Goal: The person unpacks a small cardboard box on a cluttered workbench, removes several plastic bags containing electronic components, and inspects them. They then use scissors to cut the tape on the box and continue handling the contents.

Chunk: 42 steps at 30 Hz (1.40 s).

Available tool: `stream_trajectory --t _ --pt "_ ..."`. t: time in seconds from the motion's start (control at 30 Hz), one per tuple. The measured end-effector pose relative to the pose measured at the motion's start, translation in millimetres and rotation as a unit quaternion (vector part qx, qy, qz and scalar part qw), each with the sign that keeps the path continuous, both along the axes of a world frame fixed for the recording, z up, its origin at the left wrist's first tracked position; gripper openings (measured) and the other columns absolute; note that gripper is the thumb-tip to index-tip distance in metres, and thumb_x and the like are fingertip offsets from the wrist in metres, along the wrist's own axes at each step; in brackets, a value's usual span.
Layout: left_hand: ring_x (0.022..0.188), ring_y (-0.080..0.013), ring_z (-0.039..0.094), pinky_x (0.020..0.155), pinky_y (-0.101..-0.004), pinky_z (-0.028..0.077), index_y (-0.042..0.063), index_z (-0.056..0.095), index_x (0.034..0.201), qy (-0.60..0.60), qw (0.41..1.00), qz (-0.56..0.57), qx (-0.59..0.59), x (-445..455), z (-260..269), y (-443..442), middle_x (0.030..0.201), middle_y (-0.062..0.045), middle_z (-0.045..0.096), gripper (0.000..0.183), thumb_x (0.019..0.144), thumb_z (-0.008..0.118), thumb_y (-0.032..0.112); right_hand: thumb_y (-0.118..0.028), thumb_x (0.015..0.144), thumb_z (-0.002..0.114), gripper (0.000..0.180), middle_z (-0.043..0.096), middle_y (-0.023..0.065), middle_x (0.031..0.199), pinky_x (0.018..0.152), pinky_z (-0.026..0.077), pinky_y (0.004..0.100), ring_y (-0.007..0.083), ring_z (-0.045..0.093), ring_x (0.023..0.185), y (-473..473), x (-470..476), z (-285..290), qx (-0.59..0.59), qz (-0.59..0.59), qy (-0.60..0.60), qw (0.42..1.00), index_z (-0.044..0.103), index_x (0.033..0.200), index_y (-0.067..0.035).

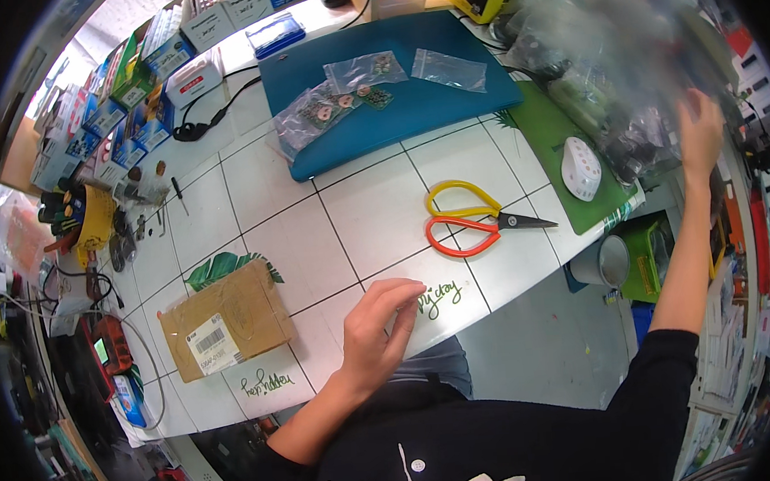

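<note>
My left hand [378,330] hovers over the front edge of the white tile-patterned table, fingers loosely curved and nothing in them. My right hand [702,130] is stretched out to the far right, beside a heap of clear plastic bags [615,104]. Blur there hides whether its fingers grip a bag. Scissors [499,221] with one yellow and one red handle lie ahead of my left hand, blades pointing right. To its left rests a taped cardboard box [257,311] bearing a label.
A blue mat [392,134] carries small zip bags [308,116] with parts and a flat clear bag [451,71]. On a green mat [544,145] sits a white mouse [581,169]. A yellow tool holder [96,218], a small screwdriver [178,195] and stacked battery boxes [168,52] occupy the left and back.
</note>
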<state>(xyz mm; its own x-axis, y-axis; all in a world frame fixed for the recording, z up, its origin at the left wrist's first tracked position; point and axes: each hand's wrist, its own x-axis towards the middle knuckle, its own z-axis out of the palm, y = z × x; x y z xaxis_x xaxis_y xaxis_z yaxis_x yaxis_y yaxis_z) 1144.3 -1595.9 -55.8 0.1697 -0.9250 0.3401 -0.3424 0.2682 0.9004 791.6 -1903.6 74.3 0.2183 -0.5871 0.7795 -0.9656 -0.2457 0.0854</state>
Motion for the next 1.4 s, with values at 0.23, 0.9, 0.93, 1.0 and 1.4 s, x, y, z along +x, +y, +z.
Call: stream_trajectory --t 0.23,0.9,0.93,1.0,1.4 --pt "0.078 -0.0222 0.062 0.063 -0.0270 0.050 0.001 0.061 0.096 -0.079 0.995 0.002 -0.061 10 43 9 0.093 -0.011 0.062 0.025 0.073 0.061 -0.009 -0.029 0.069 0.073 0.069 0.048 0.0155 0.130 0.100 0.035 0.0355 0.0290 0.046 0.119 9 192 -74 0.300 0.420 -0.053 0.855 0.046 0.129 -0.011" --pt "0.120 -0.0258 0.041 0.100 -0.0360 0.032 0.002 0.035 0.131 0.062 0.997 0.029 0.031 43 38 -11 0.128 -0.015 0.042 0.071 0.070 0.070 0.011 -0.015 0.066 0.076 0.069 0.053 0.0080 0.115 0.099 0.034 0.0336 0.0195 0.048 0.114 163 263 -41 0.516 0.568 -0.224 0.601 0.046 0.128 -0.008" --pt "0.122 -0.0254 0.038 0.103 -0.0373 0.027 0.001 0.029 0.135 0.114 0.993 -0.002 0.024 40 36 -14 0.128 -0.015 0.041 0.083 0.067 0.074 0.016 -0.014 0.066 0.075 0.067 0.051 0.0087 0.119 0.101 0.032 0.0348 0.0208 0.045 0.117 181 268 -41 0.510 0.571 -0.234 0.599 0.048 0.126 -0.008" --pt "0.122 -0.0242 0.038 0.103 -0.0373 0.027 0.001 0.030 0.134 0.195 0.980 -0.011 0.025 39 34 -15 0.126 -0.013 0.042 0.081 0.067 0.074 0.016 -0.013 0.066 0.074 0.061 0.046 0.0101 0.126 0.103 0.029 0.0372 0.0234 0.039 0.122 200 274 -43 0.513 0.564 -0.232 0.604 0.051 0.123 -0.007" --pt "0.103 -0.0186 0.048 0.087 -0.0322 0.035 0.009 0.034 0.130 0.372 0.924 -0.047 0.072 69 24 -6 0.101 -0.010 0.053 0.066 0.069 0.060 0.011 -0.031 0.082 0.061 0.052 0.048 0.0119 0.129 0.105 0.026 0.0394 0.0274 0.039 0.123 113 300 -95 0.356 0.360 -0.104 0.856 0.049 0.125 -0.005"
